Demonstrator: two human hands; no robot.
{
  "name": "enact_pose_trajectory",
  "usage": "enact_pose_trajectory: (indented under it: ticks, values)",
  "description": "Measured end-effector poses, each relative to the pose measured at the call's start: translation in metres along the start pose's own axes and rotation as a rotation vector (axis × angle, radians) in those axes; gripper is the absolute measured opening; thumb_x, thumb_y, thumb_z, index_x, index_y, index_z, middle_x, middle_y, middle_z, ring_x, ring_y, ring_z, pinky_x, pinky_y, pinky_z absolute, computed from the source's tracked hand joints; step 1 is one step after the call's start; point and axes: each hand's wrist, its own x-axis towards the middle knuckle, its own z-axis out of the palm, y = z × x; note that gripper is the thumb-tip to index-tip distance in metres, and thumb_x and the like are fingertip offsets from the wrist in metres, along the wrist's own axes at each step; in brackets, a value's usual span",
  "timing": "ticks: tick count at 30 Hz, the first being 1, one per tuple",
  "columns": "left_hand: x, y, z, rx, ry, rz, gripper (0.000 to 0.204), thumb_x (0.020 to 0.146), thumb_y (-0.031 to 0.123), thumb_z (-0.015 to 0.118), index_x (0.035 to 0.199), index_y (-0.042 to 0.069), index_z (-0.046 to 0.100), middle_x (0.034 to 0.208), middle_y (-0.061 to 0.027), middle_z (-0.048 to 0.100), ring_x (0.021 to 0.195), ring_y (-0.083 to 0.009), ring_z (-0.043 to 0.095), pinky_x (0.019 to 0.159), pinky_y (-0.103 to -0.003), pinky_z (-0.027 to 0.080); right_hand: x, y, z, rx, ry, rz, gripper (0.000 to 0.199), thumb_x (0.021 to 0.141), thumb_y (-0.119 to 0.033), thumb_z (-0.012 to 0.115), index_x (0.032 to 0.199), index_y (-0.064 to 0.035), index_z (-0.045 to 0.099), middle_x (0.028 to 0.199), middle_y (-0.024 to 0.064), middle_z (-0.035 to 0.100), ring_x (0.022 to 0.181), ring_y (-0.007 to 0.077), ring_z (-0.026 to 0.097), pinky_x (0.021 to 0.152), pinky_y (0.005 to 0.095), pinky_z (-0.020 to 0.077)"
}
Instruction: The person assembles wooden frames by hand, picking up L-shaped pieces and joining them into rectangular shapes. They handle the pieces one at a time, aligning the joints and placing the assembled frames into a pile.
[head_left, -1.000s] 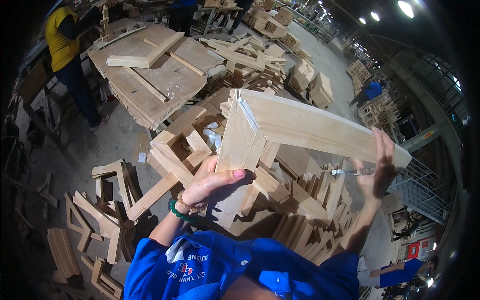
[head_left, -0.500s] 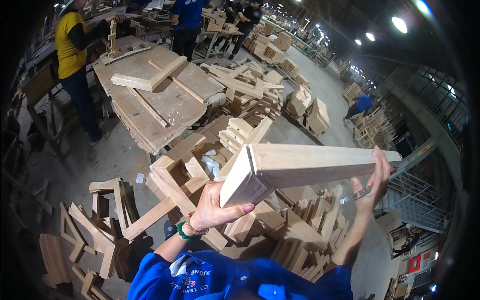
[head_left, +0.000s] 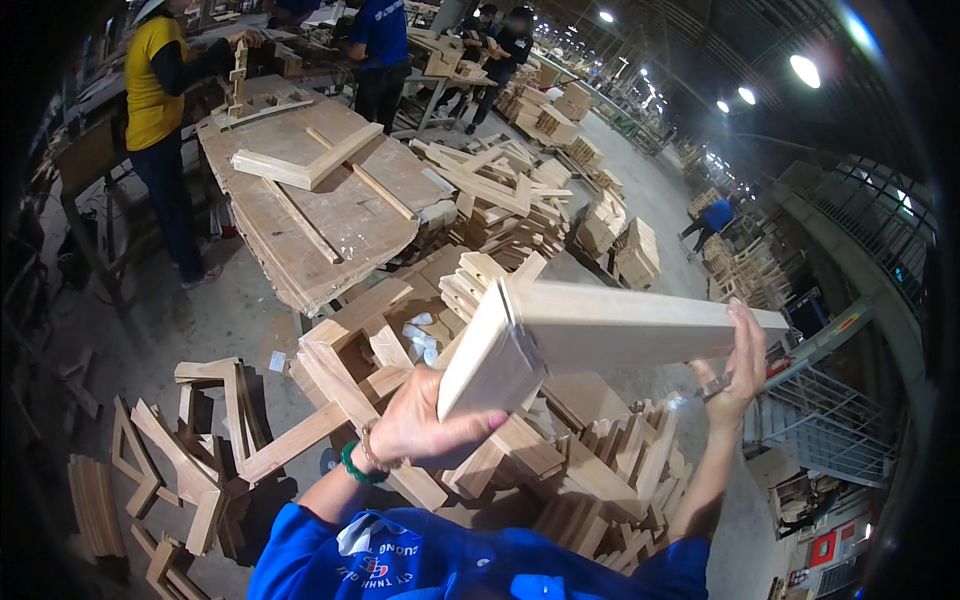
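Note:
A long pale wooden frame piece [head_left: 630,325] with a mitred corner is held up in front of me. My left hand [head_left: 425,420] grips its near corner, with the thumb along the lower face and a green bead bracelet on the wrist. Near the other end, my right hand [head_left: 738,365] closes on the wood. Between the right fingers and palm is also a small narrow item [head_left: 716,385], too small to name. Angled wooden frame parts [head_left: 510,455] lie piled below the held piece.
Ahead, a worn worktable [head_left: 300,215] carries an angled wooden part [head_left: 310,168] and loose sticks. More angled parts [head_left: 205,490] lie on the floor at left. A person in yellow [head_left: 155,90] stands beyond the table. Stacked wood [head_left: 605,225] stands farther off.
The frame piece's far end has shifted slightly left and down in the picture, along with my right hand. Both hands still hold it.

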Motion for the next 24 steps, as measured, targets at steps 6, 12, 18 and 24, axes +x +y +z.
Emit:
enact_pose_trajectory:
  ticks: [6, 12, 18, 24]
  values:
    - [0.029, -0.002, -0.008, 0.254, 0.452, 0.184, 0.106, 0.061, 0.039, 0.085, 0.142, 0.006, 0.025, 0.114, -0.0179, 0.058, 0.096, -0.0259, 0.063, 0.079, -0.035, 0.052, 0.015, -0.007, 0.0, -0.123, -0.072, 0.069, 0.063, 0.064, -0.029, 0.079, 0.117, -0.0038, 0.057, 0.106, 0.0131, 0.058, 0.089, 0.0311, 0.061, 0.071, 0.0376, 0.0513]
    - [0.002, -0.046, -0.001, 0.781, 0.517, -0.056, 0.096, 0.059, 0.032, 0.08, 0.137, 0.007, 0.03, 0.113, -0.0193, 0.057, 0.097, -0.0356, 0.061, 0.08, -0.041, 0.051, 0.025, -0.012, -0.003, -0.209, -0.066, 0.06, 0.066, 0.059, -0.026, 0.083, 0.116, -0.0044, 0.058, 0.103, 0.0113, 0.059, 0.086, 0.0295, 0.062, 0.069, 0.0372, 0.0518]
    - [0.009, -0.041, 0.002, 0.58, 0.522, -0.13, 0.081, 0.059, 0.028, 0.075, 0.129, 0.006, 0.041, 0.105, -0.0175, 0.062, 0.097, -0.0312, 0.062, 0.082, -0.039, 0.049, 0.048, -0.022, -0.007, -0.15, -0.048, 0.004, 0.06, 0.064, -0.018, 0.08, 0.117, -0.0035, 0.059, 0.109, 0.0127, 0.06, 0.092, 0.0292, 0.062, 0.071, 0.0355, 0.0529]
    - [0.002, -0.083, -0.037, 0.162, 0.649, -0.241, 0.068, 0.063, 0.012, 0.075, 0.122, 0.0, 0.043, 0.101, -0.0074, 0.057, 0.087, -0.0162, 0.058, 0.077, -0.031, 0.049, 0.02, -0.038, -0.042, 0.088, -0.068, 0.242, 0.042, 0.073, 0.006, 0.065, 0.114, 0.0015, 0.06, 0.109, 0.0166, 0.059, 0.099, 0.0288, 0.059, 0.076, 0.034, 0.0484]
